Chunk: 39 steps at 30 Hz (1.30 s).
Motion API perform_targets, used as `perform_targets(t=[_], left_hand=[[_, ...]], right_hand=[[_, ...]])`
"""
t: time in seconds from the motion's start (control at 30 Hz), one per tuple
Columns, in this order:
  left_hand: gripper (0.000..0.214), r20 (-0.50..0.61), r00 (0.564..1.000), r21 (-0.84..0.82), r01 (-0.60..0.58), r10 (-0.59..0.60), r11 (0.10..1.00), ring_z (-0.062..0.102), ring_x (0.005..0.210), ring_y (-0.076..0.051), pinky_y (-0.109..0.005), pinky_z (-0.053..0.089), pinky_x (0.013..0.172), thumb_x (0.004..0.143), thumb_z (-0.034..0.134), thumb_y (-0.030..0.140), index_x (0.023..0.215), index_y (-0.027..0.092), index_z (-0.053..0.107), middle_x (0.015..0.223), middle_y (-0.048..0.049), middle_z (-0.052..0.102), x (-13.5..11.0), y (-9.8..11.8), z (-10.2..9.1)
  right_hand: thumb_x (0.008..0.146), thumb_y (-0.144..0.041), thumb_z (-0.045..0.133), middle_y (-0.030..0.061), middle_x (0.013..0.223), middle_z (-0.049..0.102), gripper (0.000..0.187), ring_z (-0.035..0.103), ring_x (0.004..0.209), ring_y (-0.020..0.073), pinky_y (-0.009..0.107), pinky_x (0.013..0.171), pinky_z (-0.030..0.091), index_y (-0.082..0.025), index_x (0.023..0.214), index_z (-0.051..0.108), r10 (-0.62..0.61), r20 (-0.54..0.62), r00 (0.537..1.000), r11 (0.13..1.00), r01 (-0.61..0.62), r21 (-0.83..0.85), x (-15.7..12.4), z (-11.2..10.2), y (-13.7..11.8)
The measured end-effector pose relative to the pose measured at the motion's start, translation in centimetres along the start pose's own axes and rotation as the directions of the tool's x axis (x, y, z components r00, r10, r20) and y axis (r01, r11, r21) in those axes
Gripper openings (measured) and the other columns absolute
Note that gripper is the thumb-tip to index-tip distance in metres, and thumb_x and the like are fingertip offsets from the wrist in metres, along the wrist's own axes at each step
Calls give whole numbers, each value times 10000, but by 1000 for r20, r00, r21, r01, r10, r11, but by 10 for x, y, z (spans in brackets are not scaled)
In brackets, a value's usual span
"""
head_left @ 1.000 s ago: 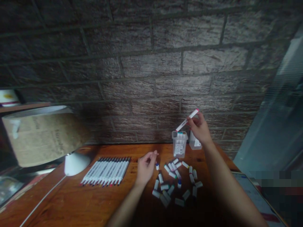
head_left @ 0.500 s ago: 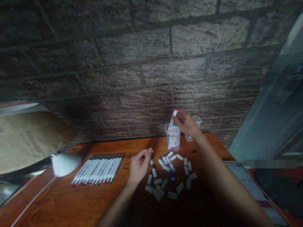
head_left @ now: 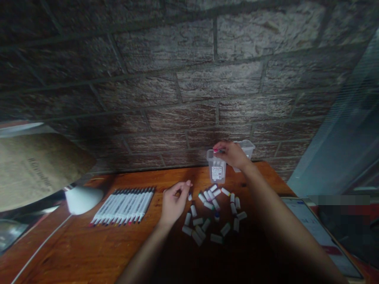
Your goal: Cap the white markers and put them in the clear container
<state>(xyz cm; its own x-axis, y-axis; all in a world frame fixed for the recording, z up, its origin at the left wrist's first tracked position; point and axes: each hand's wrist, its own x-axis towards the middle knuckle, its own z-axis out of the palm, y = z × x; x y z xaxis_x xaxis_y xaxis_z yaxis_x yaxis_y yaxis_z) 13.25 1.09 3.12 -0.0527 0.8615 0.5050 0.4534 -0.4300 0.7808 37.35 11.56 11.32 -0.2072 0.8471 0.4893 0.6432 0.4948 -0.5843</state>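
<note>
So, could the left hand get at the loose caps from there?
Most likely yes: the left hand is right beside the caps, with nothing visible between, and the right arm passes on their far side.

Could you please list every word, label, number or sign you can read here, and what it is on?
No text can be read with certainty.
Lampshade: a printed word, too blurred to quote.
Front clear container: print on its label, too small.
Row of markers: print on barrels, too small.
Screen at right: marks, too blurred.
</note>
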Motion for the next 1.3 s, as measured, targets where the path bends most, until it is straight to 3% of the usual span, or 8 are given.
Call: perform_targets(t=[0.23, 0.47, 0.6, 0.77, 0.93, 1.1, 1.3], left_hand=[[305, 8, 1000, 8, -8, 8, 1000, 586, 594, -132, -230, 448, 641, 907, 572, 373, 720, 164, 693, 588, 3, 623, 0, 2, -1], [306, -1, 1000, 18, -13, 13, 1000, 590, 592, -133, -232, 451, 639, 908, 570, 373, 715, 169, 691, 584, 5, 628, 0, 4, -1], [283, 11, 1000, 13, -27, 27, 1000, 598, 600, -128, -226, 448, 648, 911, 570, 352, 742, 167, 702, 594, 8, 637, 0, 4, -1], [280, 19, 1000, 23, -22, 22, 999, 592, 596, -128, -229, 444, 643, 913, 571, 349, 740, 170, 701, 589, 11, 629, -1, 4, 0], [295, 12, 1000, 32, -29, 29, 999, 608, 642, -140, -238, 455, 676, 912, 568, 361, 726, 168, 691, 631, -5, 647, 0, 1, -1], [253, -50, 999, 23, 11, -10, 1000, 565, 608, -120, -222, 444, 639, 912, 564, 377, 913, 161, 696, 636, 16, 608, 3, -7, -1], [243, -40, 999, 23, 9, -8, 1000, 554, 597, -113, -212, 440, 641, 908, 565, 373, 945, 165, 684, 616, 30, 591, 3, -11, 1]], right_hand=[[836, -215, 641, 13, 870, 781, 157, 711, 794, 185, 290, 794, 508, -231, 904, 781, 4, 52, 999, 994, 2, -110, -1, -7, -4], [819, -327, 682, 16, 849, 775, 162, 710, 792, 193, 281, 749, 493, -239, 916, 778, 45, -42, 998, 980, -52, -192, -6, -26, -11], [806, -360, 690, 0, 731, 750, 158, 687, 688, 172, 260, 675, 470, -232, 841, 775, 39, 34, 999, 979, -31, -200, -8, -33, -13], [799, -287, 687, 0, 674, 730, 106, 664, 642, 166, 252, 616, 436, -231, 818, 775, 84, 179, 980, 976, -45, -214, -7, -30, -8], [804, -189, 639, 1, 679, 734, 158, 663, 639, 163, 250, 634, 451, -238, 867, 776, 42, 178, 983, 971, 2, -238, -6, -30, -6], [767, -126, 632, 30, 825, 768, 240, 700, 732, 187, 255, 680, 477, -208, 946, 769, 72, 170, 983, 976, -35, -214, -6, -28, -7], [805, -179, 601, 49, 846, 766, 195, 703, 754, 194, 243, 664, 465, -166, 914, 762, 67, 168, 983, 971, -25, -240, -4, -21, -6]])
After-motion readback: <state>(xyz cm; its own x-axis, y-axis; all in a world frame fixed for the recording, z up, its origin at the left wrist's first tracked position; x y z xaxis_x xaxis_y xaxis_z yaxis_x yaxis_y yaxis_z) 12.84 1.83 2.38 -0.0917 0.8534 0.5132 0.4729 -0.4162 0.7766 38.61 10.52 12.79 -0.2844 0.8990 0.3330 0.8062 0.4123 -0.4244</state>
